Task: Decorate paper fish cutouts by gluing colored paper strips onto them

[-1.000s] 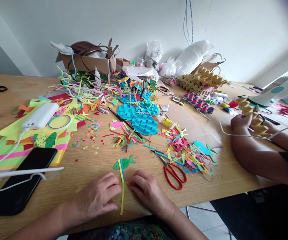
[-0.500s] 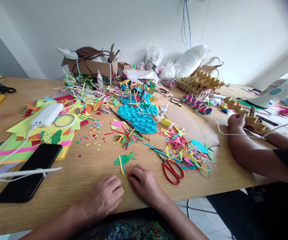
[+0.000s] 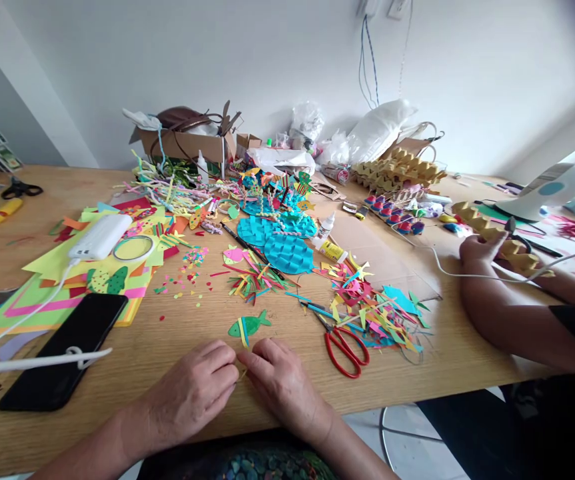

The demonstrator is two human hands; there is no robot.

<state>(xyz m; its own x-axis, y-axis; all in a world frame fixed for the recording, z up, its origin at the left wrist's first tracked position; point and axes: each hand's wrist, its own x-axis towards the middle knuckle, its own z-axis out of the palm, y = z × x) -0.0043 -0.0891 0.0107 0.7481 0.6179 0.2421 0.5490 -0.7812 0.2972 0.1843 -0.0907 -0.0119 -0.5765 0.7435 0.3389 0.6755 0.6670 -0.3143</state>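
Observation:
My left hand (image 3: pixel 192 383) and my right hand (image 3: pixel 287 383) meet close to the table's front edge, fingertips almost touching. Both are closed in a pinch on a thin yellow paper strip (image 3: pixel 242 377), mostly hidden by the fingers. Just beyond them a green paper fish (image 3: pixel 253 325) lies flat, with a yellow-and-blue band (image 3: pixel 244 331) across its body. Red-handled scissors (image 3: pixel 346 352) lie right of my right hand, blades pointing toward the paper scraps (image 3: pixel 367 310).
At left are a black phone (image 3: pixel 62 353), a white power bank (image 3: pixel 100 237) and coloured paper (image 3: pixel 22 301). Blue scalloped pieces (image 3: pixel 287 252) and a yellow glue bottle (image 3: pixel 333 251) lie mid-table. On the right, another person's hands (image 3: pixel 480 248) hold an egg carton (image 3: pixel 522 259).
My hands have come closer together; the right moved left, and the yellow strip between them is now mostly covered. The view has shifted slightly. The other person's hands still hold the carton.

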